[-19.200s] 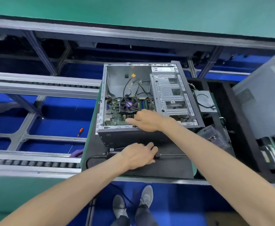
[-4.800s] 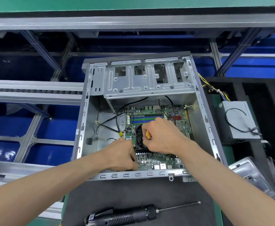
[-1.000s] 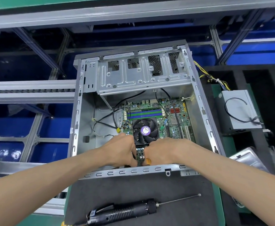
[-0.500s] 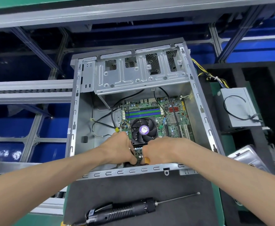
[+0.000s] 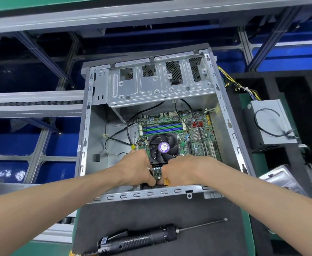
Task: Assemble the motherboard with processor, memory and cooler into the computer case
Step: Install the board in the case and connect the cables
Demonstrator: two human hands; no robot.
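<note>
An open grey computer case lies on a black mat. Inside it sits the green motherboard with blue and green memory slots and a black cooler fan with a purple label. Both hands reach over the case's near rim. My left hand and my right hand curl their fingers at the board's near edge, just below the fan. A small orange piece shows under my right hand's fingers. What the fingertips hold is hidden.
A black electric screwdriver with a long bit lies on the black mat in front of the case. A grey power supply with loose cables sits at the right. A silver panel lies at the right. Conveyor rails run at the left.
Both hands stay at the motherboard's near edge below the fan and have barely shifted. The view has drifted slightly. The screwdriver has not moved.
</note>
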